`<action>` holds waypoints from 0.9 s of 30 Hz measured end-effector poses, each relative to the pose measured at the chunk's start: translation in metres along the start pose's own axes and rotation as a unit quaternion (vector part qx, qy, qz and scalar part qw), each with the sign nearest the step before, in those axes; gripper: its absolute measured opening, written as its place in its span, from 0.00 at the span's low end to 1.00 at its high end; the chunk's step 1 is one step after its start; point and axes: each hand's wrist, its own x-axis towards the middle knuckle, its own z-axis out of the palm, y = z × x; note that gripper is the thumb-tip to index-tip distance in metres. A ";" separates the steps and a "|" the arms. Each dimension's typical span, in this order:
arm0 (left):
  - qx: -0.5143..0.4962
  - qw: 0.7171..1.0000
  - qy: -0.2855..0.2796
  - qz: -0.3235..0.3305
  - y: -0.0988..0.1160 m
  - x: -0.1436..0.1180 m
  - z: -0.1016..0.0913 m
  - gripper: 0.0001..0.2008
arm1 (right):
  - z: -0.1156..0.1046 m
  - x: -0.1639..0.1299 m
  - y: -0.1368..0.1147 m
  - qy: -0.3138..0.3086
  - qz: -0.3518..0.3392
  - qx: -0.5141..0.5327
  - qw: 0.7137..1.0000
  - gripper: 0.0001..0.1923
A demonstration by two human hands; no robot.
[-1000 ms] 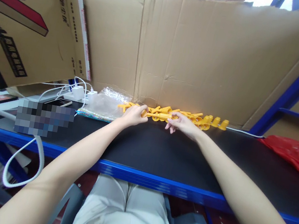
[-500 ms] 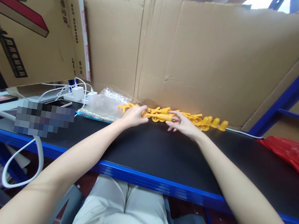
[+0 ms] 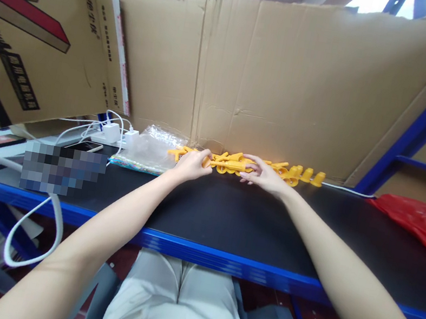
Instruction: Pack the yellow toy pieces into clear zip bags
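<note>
Black shelf point(image 3: 228, 212) against cardboard, both hands' grip closed on a long yellow plastic piece point(image 3: 228, 165), left hand point(image 3: 192, 163), right hand point(image 3: 263, 175)

Not much going on between these shots, honestly. The main thing I can see is my right hand point(image 3: 263, 175) creeping further back and up into the row of yellow plastic pieces point(image 3: 237, 164). A second ago its fingers sat at the front edge of the pile, pointing down at the black table point(image 3: 228, 212); now they're lying over the top of the pieces and curled around one. The long yellow piece between my two hands looks nudged slightly toward the cardboard wall point(image 3: 276, 82) too. The camera tipped a hair between the first two shots.
</note>
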 end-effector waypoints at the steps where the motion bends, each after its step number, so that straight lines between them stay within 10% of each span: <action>1: 0.001 1.000 0.001 0.000 -0.001 0.000 0.000 0.14 | 0.000 0.000 0.001 0.001 -0.010 0.001 1.000 0.30; 5: -0.012 1.000 0.003 0.023 -0.002 0.000 0.000 0.14 | 0.002 -0.001 -0.004 0.001 0.000 -0.007 1.000 0.18; 27: -0.020 0.999 0.000 0.029 0.000 0.000 0.000 0.16 | 0.005 -0.003 -0.007 -0.018 0.057 -0.022 0.998 0.23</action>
